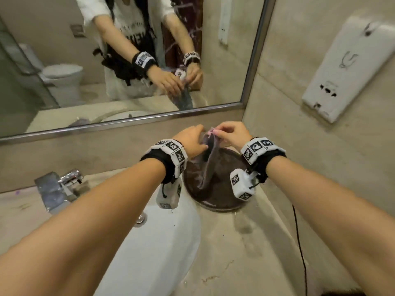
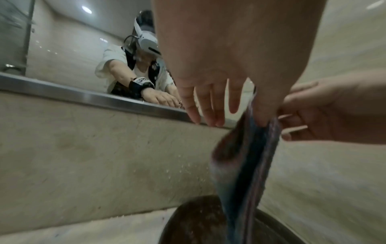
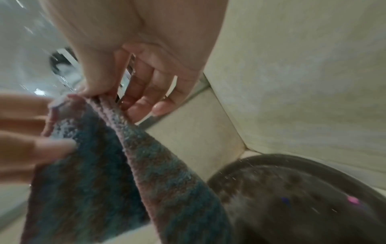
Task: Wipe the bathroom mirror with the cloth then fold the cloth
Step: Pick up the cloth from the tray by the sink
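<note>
cloth (image 1: pixel 208 161) held up over the corner dish (image 1: pixel 213 199), below the mirror (image 1: pixel 224 82)
the right hand (image 1: pixel 233 133) pinched the striped cloth's top edge between thumb and forefinger, other fingers loosely curled; the left hand (image 1: pixel 191 142) laid nearly straight fingers (image 2: pixel 208 107) against its side. the cloth hung doubled above the dark round dish on the table (image 1: pixel 245 253) beside the basin (image 1: pixel 160 242).

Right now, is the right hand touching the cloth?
Touching. In the right wrist view the right hand pinches the top edge of the cloth between its fingers, with no gap, and the rest hangs below.
</note>
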The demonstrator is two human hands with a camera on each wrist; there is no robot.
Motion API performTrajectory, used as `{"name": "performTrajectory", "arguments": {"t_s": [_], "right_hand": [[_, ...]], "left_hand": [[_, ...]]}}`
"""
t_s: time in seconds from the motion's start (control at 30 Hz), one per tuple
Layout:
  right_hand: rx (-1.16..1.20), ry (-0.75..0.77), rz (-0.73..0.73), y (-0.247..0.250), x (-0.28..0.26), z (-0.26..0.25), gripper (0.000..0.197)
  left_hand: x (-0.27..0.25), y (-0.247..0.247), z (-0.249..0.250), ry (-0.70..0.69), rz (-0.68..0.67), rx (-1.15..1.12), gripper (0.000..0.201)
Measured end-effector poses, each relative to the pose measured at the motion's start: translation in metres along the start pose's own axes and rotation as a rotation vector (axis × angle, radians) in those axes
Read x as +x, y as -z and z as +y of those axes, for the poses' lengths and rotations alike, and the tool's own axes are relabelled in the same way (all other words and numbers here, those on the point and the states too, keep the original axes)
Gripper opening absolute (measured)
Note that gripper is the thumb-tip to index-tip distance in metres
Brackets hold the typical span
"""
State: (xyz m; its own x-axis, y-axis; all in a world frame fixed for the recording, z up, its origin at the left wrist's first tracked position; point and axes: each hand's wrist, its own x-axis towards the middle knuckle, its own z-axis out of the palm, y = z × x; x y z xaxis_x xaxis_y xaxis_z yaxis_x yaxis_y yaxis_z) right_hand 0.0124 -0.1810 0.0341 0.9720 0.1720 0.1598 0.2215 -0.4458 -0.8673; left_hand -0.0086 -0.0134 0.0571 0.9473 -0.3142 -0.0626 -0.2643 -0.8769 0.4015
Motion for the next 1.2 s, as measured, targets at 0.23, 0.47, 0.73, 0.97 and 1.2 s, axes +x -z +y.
{"name": "performTrajectory", "arguments": {"t_s": [0.23, 0.47, 0.73, 0.97, 1.2], "right_hand": [[-0.01, 0.174, 0.135, 0.032, 0.016, -0.118, 0.023], [-0.063, 0.153, 0.239, 0.052, 0.023, -0.206, 0.03], [-0.057, 0.122, 0.098, 0.044, 0.009, -0.263, 0.036], [-0.191, -0.064, -0.094, 0.003, -0.016, -0.28, 0.053], [-0.292, -0.102, -0.328, -0.032, -0.031, -0.287, 0.049]], "left_hand": [[-0.019, 0.081, 0.015, -0.085, 0.238, -0.106, 0.02], [-0.049, 0.167, 0.016, -0.15, 0.377, -0.025, 0.035], [-0.084, 0.227, 0.008, -0.236, 0.353, 0.036, 0.019], [-0.107, 0.262, 0.016, -0.229, 0.263, 0.177, 0.022], [-0.121, 0.284, 0.009, -0.195, 0.141, 0.216, 0.009]]}}
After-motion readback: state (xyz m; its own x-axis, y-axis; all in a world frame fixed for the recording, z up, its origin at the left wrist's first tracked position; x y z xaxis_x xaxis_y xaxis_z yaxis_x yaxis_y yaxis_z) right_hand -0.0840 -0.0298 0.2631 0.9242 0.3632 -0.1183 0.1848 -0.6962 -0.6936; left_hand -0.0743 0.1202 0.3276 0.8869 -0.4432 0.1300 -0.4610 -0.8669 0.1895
